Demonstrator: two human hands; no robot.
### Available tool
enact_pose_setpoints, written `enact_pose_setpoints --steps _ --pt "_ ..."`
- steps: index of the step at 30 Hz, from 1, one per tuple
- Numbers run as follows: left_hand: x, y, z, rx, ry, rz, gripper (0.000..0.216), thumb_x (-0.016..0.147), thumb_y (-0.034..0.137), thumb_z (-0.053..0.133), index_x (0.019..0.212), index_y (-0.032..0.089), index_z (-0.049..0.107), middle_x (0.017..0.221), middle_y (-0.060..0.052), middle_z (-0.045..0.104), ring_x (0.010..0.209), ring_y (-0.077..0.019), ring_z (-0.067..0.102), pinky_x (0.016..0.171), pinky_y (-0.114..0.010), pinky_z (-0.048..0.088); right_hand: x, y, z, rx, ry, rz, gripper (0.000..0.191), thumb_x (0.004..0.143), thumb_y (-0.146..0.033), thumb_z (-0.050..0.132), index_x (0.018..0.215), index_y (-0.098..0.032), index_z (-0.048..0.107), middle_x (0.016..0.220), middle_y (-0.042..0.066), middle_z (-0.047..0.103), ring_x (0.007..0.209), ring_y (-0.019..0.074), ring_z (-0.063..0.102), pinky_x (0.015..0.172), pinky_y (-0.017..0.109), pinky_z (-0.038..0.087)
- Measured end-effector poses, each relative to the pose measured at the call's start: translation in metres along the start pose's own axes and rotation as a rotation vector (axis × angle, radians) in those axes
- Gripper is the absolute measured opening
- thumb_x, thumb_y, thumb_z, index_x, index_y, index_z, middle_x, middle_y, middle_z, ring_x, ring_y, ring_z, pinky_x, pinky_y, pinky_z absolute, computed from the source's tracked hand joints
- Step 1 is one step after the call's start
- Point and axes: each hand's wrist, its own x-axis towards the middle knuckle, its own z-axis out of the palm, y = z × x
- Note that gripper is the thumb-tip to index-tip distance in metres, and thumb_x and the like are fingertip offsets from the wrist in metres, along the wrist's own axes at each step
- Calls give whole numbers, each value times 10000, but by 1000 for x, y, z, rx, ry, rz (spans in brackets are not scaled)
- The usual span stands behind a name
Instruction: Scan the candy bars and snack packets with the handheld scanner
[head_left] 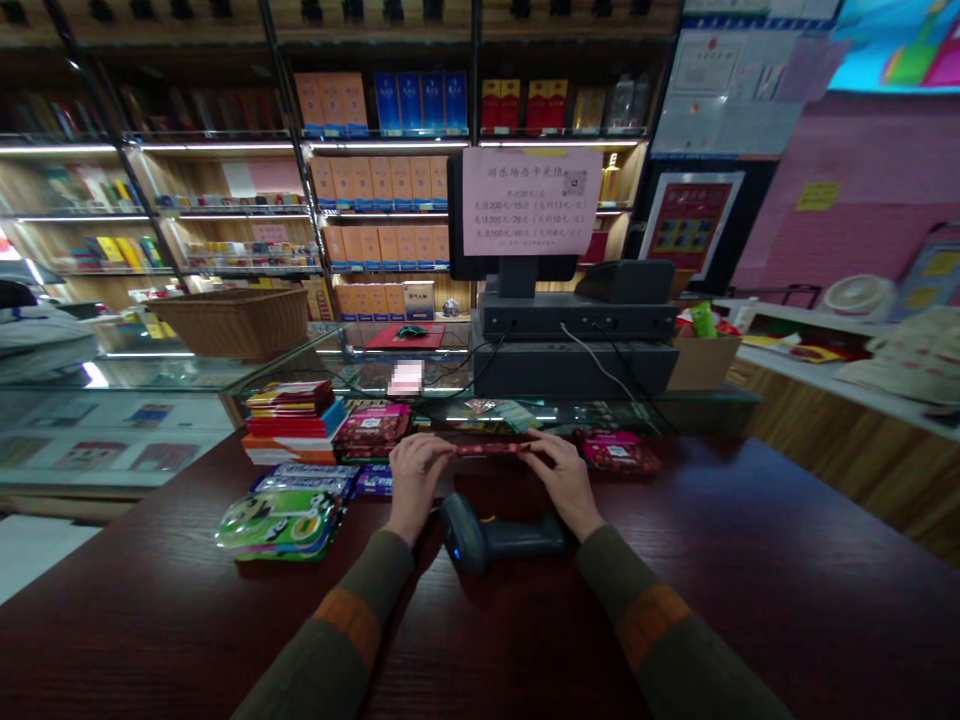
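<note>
Between my two hands is a flat dark-red snack packet point(491, 449), seen nearly edge-on above the counter. My left hand point(417, 478) pinches its left end with thumb and fingers, and my right hand point(561, 475) pinches the right end. Just below the packet, a black barcode scanner point(495, 535) lies on its side with a small blue light showing. Right of my right hand sits a pink and brown snack packet point(619, 452). Similar pink and brown packets point(373, 428) are piled to the left of my left hand.
A stack of booklets or boxes point(291, 425) and a green panda-print package point(283, 522) lie on the left of the dark wooden counter point(480, 650). Behind stand a glass case, a monitor point(514, 265) with a paper sign, and a wicker basket point(238, 322).
</note>
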Motion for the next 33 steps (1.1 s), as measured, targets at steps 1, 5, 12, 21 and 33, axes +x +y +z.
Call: enact_pose_setpoints --steps 1,5,12,21,33 --pt "1 0 0 -4 7 -10 89 886 228 655 889 271 732 1018 -8 761 1111 -221 596 1024 -404 367 0 0 1 0 3 2 251 887 -479 635 832 -259 742 1109 75 754 1115 275 649 1027 459 425" --pt "2 -3 4 -18 32 -64 46 881 252 666 890 255 711 1028 -20 750 1073 -218 618 1015 -399 372 1 1 4 -8 -20 1 273 882 -507 634 796 -258 707 954 56 742 983 257 648 949 419 444" --pt "0 -9 9 -21 101 -77 241 886 270 664 1126 257 676 1031 -32 733 1056 -219 612 1025 -403 363 4 -3 11 58 -36 88 326 851 -548 634 750 -239 666 861 45 665 884 235 606 847 358 461" --pt "0 -13 5 140 -29 126 565 915 250 625 1454 303 465 1086 -31 712 1141 -216 561 1182 -462 234 5 2 19 191 -48 264 387 790 -600 654 773 -214 674 771 29 702 734 213 629 703 309 474" --pt "1 -11 -1 365 -104 378 1172 735 373 815 1600 237 36 1306 -119 551 1273 -326 494 1209 -618 207 14 -11 21 314 -13 317 399 737 -596 726 757 -201 670 731 23 703 678 194 617 633 291 464"
